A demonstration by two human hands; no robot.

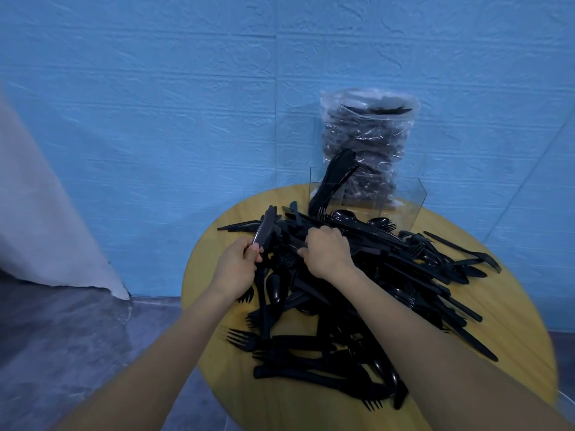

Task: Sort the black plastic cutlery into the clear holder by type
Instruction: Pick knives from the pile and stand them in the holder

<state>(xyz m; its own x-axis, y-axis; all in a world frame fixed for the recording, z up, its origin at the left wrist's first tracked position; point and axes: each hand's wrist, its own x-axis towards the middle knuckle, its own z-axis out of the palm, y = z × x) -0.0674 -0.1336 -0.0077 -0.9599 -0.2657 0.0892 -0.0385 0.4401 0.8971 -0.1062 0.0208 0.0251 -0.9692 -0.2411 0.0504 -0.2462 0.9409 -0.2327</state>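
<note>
One round yellow wooden table (311,412) carries a big loose heap of black plastic cutlery (357,293): forks, knives and spoons lie mixed and crossing each other. The heap covers the middle of the table and reaches toward its right edge; the pieces are too many and too tangled to count.

At the far edge of the table stands one clear plastic holder (385,200) with upright walls. In its left compartment stands one bundle of black pieces (334,181), leaning a little to the right; how many pieces it has and of which type I cannot tell. The compartment at the right looks to have nothing black inside. Just behind the holder stands one clear plastic bag (367,144) filled with more black cutlery.

Two bare hands are over the far left part of the heap. The left hand (238,269) grips a small bunch of black knives (264,228) that points up and away; it looks like several, the exact number is not clear. The right hand (326,250) is curled, knuckles up, and its fingers pinch one black piece at the top of the heap.

Behind the table hangs one wrinkled blue sheet (186,104).
</note>
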